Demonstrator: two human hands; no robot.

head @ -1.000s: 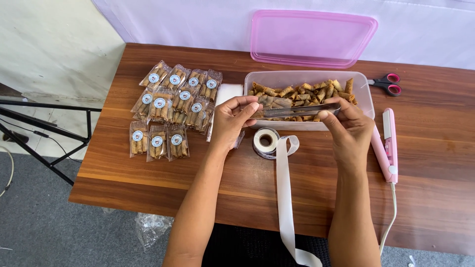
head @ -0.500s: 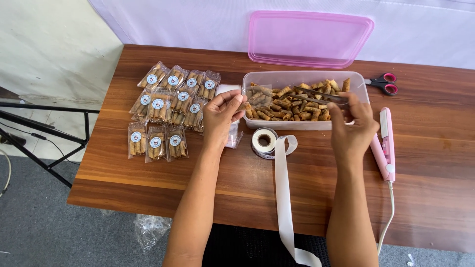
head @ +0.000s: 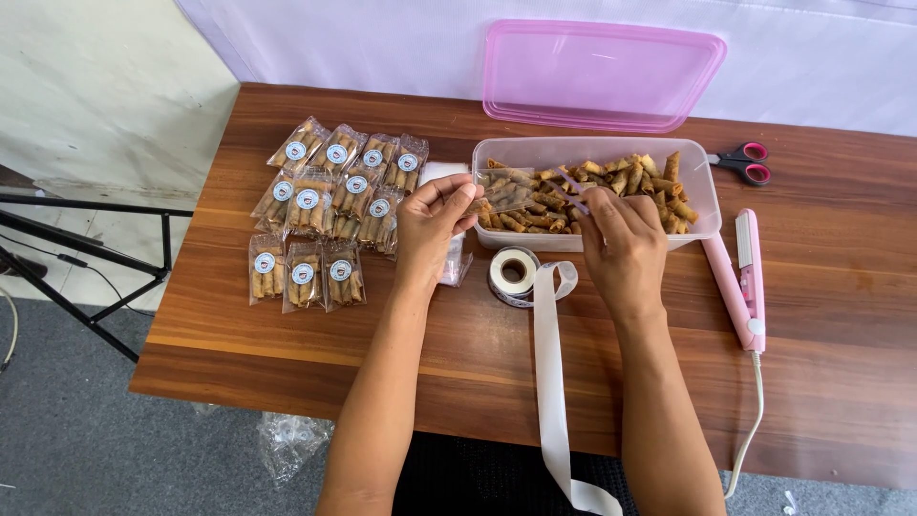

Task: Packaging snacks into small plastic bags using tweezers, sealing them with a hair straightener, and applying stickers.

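A small clear plastic pouch [head: 503, 187] is pinched by the left hand [head: 432, 222] over the clear plastic tub of brown rolled snacks [head: 694, 212]. Thin metal tongs [head: 571, 193] are gripped by the right hand [head: 621, 244], their long axis running toward 11 o'clock, tips at 3 o'clock of the pouch.

Bright even daylight, soft faint shadows, sharp focus, no glare
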